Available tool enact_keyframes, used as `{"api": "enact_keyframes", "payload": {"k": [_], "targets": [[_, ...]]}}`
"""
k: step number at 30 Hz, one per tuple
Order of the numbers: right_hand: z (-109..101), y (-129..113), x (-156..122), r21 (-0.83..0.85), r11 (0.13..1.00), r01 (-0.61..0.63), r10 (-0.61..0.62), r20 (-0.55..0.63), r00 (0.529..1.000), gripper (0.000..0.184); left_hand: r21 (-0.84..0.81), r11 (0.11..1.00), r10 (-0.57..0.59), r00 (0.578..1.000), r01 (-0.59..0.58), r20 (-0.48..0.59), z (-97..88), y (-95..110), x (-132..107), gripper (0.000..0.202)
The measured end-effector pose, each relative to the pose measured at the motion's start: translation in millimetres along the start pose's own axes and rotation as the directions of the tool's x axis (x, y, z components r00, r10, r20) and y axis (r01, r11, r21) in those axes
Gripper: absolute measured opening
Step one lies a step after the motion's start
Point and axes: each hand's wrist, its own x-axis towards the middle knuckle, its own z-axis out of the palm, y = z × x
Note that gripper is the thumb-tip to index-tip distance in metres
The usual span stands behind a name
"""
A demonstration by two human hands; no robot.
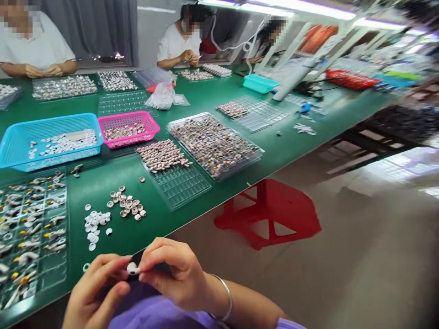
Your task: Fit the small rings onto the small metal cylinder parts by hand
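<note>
Both my hands meet at the near edge of the green table [113, 183]. My left hand [94, 294] and my right hand [174, 274] pinch a small white earbud-like part [133, 268] between their fingertips, with a black piece just behind it. My right wrist wears a silver bangle [224, 297]. On the table just ahead lie a loose pile of small white caps [94, 224] and a pile of small round shell pieces [128, 203]. A clear tray [30, 228] of assembled parts sits to the left.
A blue basket [51, 139] and a pink basket [128, 128] hold small parts. Clear trays [214, 144] filled with pieces lie further right. A red plastic stool [270, 212] stands on the floor beside the table. Other people work at the far side.
</note>
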Motion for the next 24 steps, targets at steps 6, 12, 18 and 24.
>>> {"api": "enact_keyframes", "payload": {"k": [6, 12, 18, 24], "targets": [[6, 3, -10, 0.033, 0.997, -0.070, 0.068, 0.036, 0.997, 0.006, -0.259, 0.959, -0.122, 0.992, 0.115, -0.013, 19.8, 20, 9, 0.013], [5, 3, -13, 0.022, 0.998, -0.053, 0.051, 0.056, 0.997, 0.004, -0.282, 0.953, -0.124, 0.992, 0.110, -0.031, 18.3, 14, 2, 0.015], [3, 1, -13, 0.009, 1.000, -0.017, 0.017, 0.067, 0.998, 0.005, -0.317, 0.939, -0.140, 0.990, 0.130, -0.011, 19.5, 13, 2, 0.019], [2, 0, -12, -0.028, 1.000, 0.001, 0.001, 0.092, 0.996, 0.010, -0.283, 0.953, -0.113, 0.993, 0.103, -0.019, 19.9, 12, -1, 0.026]]}}
